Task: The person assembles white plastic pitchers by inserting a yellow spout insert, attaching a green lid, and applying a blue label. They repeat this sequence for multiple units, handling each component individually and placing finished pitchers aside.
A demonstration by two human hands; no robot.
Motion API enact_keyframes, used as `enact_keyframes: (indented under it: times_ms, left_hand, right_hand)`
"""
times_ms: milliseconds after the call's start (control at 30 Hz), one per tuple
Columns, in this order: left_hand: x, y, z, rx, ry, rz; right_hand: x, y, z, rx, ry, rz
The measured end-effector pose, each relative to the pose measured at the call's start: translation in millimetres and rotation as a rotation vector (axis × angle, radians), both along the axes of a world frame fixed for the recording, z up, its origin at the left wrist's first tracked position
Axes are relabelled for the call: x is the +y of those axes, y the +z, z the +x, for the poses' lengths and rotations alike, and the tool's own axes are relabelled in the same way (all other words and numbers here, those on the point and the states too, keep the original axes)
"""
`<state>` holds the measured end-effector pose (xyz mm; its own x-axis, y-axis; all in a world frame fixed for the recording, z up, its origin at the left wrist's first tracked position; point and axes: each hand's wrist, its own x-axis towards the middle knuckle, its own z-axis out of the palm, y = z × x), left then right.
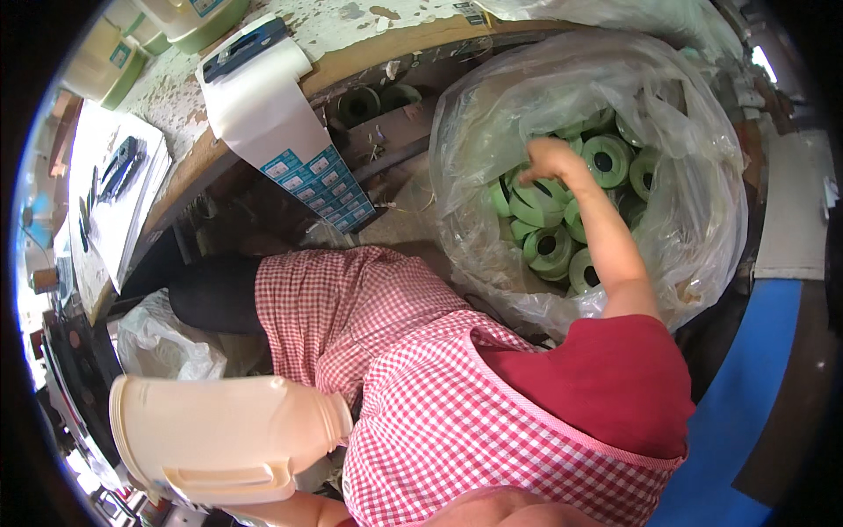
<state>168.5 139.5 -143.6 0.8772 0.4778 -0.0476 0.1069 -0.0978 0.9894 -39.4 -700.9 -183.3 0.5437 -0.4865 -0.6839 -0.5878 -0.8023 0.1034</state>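
My right hand (551, 161) reaches into a large clear plastic bag (465, 114), its fingers bent down and closed at the edge of a tilted green plastic lid (538, 207). The fingertips are partly hidden. Around it lie several more round green lids (606, 161) with dark centre holes. At the lower left a cream plastic jug (219, 426) lies on its side in the air, its neck toward my apron and its handle (228, 474) along the near side. My left forearm (294, 509) runs in beneath the jug and supports it; the jug hides the hand.
A worn white bench (360, 22) curves along the top and left, bearing jugs with green bases (206, 22), papers (145, 176) and a sheet of blue labels (316, 184) hanging over its edge. A crumpled plastic bag (167, 338) lies under the bench. Blue flooring (738, 404) shows at right.
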Motion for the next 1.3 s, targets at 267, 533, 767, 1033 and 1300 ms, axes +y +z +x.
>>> enact_keyframes:
  times_ms: [267,533,767,1033,1300]
  left_hand:
    - [36.7,55.7,-0.8,-0.169,-0.031,-0.272]
    - [-118.7,104.3,-45.5,-0.562,-0.016,-0.09]
    - [-157.3,185.5,-106.3,-0.474,-0.087,-0.084]
    - [-137.5,175.0,-98.8,-0.487,-0.086,-0.249]
    - [-117.4,149.2,-61.5,-0.899,0.1,0.483]
  right_hand:
    - [61.8,38.8,13.6,-0.546,0.268,0.461]
    - [330.6,194.3,226.9,-0.718,-0.337,2.727]
    - [452.8,210.4,261.8,-0.73,0.859,1.868]
    - [544.2,192.3,270.5,-0.244,0.259,2.413]
    - [580.5,164.8,261.5,-0.344,0.269,2.656]
